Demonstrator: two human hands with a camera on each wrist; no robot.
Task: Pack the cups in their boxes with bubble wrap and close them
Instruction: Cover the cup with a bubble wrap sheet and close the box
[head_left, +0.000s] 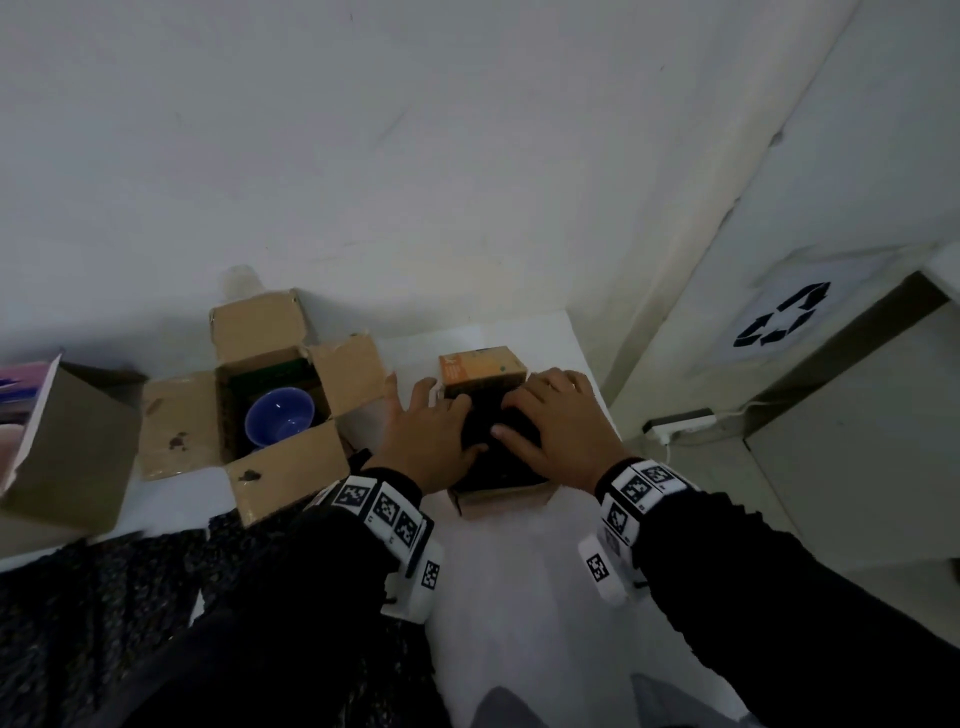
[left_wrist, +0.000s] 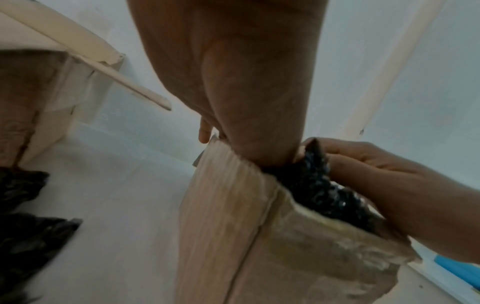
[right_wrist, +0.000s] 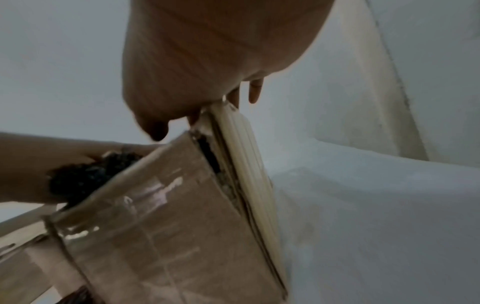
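A small cardboard box (head_left: 501, 496) with an orange flap (head_left: 483, 371) stands on the white table (head_left: 519, 571), stuffed with black bubble wrap (head_left: 498, 460). My left hand (head_left: 431, 431) lies flat with spread fingers on the wrap's left side. My right hand (head_left: 556, 426) presses on its right side, thumb stretched across. The cup in this box is hidden. The left wrist view shows the box (left_wrist: 233, 226), the wrap (left_wrist: 319, 189) bulging out and the right hand (left_wrist: 402, 185) on it. To the left, a blue cup (head_left: 279, 423) sits in a larger open box (head_left: 291, 467).
A third box (head_left: 72, 447) stands at the far left. A sheet of black bubble wrap (head_left: 104, 597) lies on the table's near left. The wall is close behind. Off the table's right edge are a power strip (head_left: 675, 421) and a recycling sign (head_left: 779, 317).
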